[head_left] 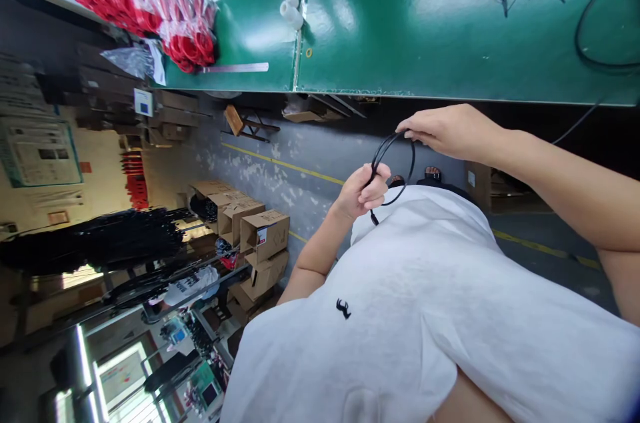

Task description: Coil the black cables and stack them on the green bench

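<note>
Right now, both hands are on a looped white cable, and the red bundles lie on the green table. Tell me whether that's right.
Not quite: the head view shows that the cable is black, not white. The left hand and right hand are both on it, and the red bundles do lie on the green table.

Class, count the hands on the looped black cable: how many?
2: the left hand grips the left side of the black cable; the right hand holds its top. None appear hidden.
</note>
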`<action>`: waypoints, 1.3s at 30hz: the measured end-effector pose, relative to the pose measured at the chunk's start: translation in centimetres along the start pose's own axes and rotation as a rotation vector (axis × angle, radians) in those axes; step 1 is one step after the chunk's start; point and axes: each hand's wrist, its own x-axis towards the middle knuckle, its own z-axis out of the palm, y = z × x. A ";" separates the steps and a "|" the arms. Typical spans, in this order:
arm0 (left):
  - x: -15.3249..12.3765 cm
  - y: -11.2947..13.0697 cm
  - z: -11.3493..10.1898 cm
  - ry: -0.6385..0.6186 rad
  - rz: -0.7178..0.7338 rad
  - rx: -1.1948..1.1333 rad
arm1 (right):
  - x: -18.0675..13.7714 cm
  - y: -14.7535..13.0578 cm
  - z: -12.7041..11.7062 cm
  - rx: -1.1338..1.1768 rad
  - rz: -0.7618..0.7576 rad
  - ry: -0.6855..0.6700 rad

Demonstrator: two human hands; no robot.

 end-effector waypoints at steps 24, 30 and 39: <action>-3.1 3.7 -2.6 0.266 0.214 0.055 | -4.6 7.9 2.8 0.297 0.328 -0.117; -2.8 5.7 -3.2 0.253 0.325 0.162 | -10.5 5.2 3.7 -0.139 0.093 -0.223; 1.7 -1.0 -0.9 -0.378 -0.157 0.476 | -4.1 -4.0 -1.2 0.035 -0.049 -0.123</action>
